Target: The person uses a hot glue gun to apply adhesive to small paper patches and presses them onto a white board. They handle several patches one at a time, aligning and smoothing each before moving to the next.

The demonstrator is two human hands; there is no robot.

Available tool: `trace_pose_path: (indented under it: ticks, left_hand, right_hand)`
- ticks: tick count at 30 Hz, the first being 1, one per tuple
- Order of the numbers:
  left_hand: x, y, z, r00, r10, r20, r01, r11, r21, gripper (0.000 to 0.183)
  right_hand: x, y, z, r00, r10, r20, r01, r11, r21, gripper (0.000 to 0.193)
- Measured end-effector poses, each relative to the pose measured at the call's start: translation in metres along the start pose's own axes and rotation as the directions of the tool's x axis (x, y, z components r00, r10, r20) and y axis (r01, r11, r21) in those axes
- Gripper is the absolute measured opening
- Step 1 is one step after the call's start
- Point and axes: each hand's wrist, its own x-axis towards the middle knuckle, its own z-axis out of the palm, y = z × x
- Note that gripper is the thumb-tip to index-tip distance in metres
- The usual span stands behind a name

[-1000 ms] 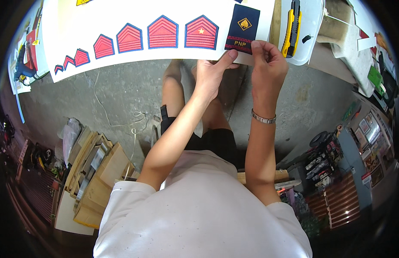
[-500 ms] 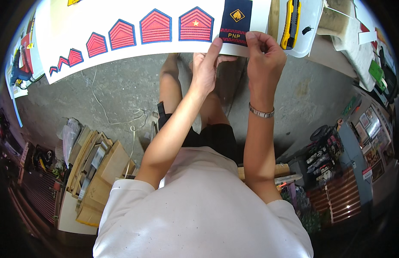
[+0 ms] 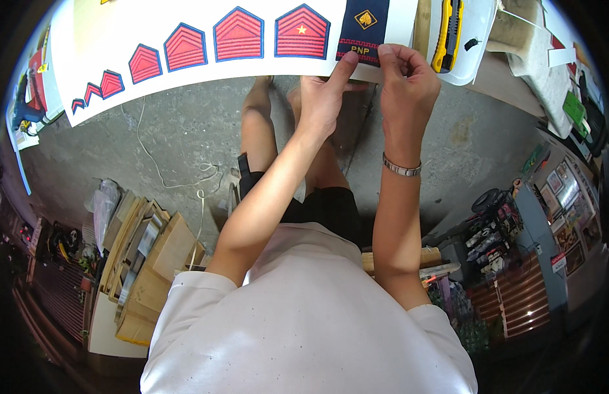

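Both hands now sit higher at the white table (image 3: 186, 92) edge: left hand (image 3: 324, 98) and right hand (image 3: 406, 82) still pinch the dark blue patch (image 3: 362, 29), fingertips close together.

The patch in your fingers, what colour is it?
Dark navy patch with a gold emblem; head view.

head-worn fisheye, looking steeply down, close
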Motion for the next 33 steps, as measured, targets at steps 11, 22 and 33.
trace_pose_path:
  ticks: [11,22,33]
  left_hand:
    - [-0.0017,0.0036,0.003,1.0,-0.018,-0.002,0.018,0.999,0.044,0.023]
    - [-0.0033,0.0026,0.0036,1.0,-0.009,-0.015,0.01,1.0,0.029,0.024]
    - [-0.001,0.0,0.0027,1.0,0.006,-0.006,-0.006,1.0,0.008,0.022]
  right_hand:
    - [0.0005,-0.0018,0.0006,1.0,-0.007,-0.008,0.007,0.999,-0.034,0.018]
    - [0.0011,-0.0021,-0.0006,0.999,-0.05,-0.01,0.048,0.992,-0.115,0.022]
    - [0.0013,-0.0036,-0.0018,0.998,-0.067,-0.019,0.063,0.986,-0.154,0.021]
